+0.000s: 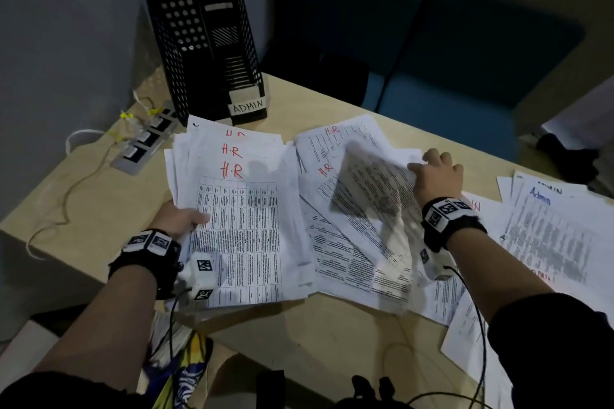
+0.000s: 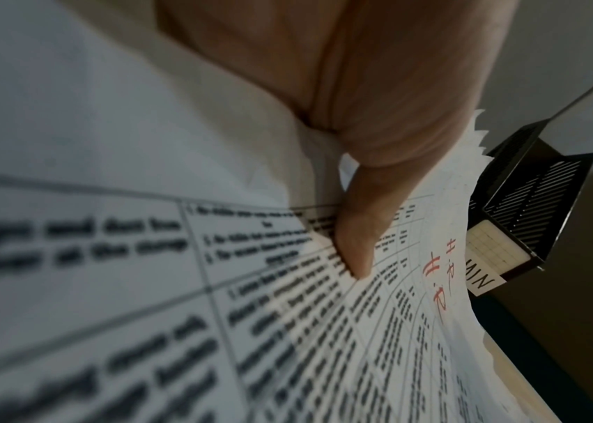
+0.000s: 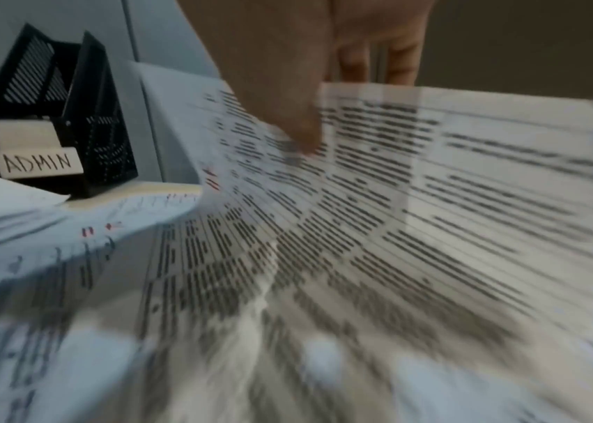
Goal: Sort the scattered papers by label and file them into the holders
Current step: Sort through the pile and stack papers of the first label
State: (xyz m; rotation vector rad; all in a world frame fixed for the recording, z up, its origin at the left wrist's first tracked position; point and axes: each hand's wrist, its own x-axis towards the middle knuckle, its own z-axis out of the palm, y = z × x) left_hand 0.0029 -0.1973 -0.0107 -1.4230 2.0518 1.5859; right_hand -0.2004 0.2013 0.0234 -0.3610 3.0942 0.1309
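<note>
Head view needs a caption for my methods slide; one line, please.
Left hand grips a stack of white H.R-marked sheets while right hand lifts a blurred printed sheet.

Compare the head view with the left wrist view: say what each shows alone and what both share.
Head view only: the right hand lifting a blurred sheet, the Admin papers at the right, the power strip, the table. Left wrist view only: the thumb pressed on the printed grid, close up. Both: the left hand gripping the HR stack and the ADMIN holder.
</note>
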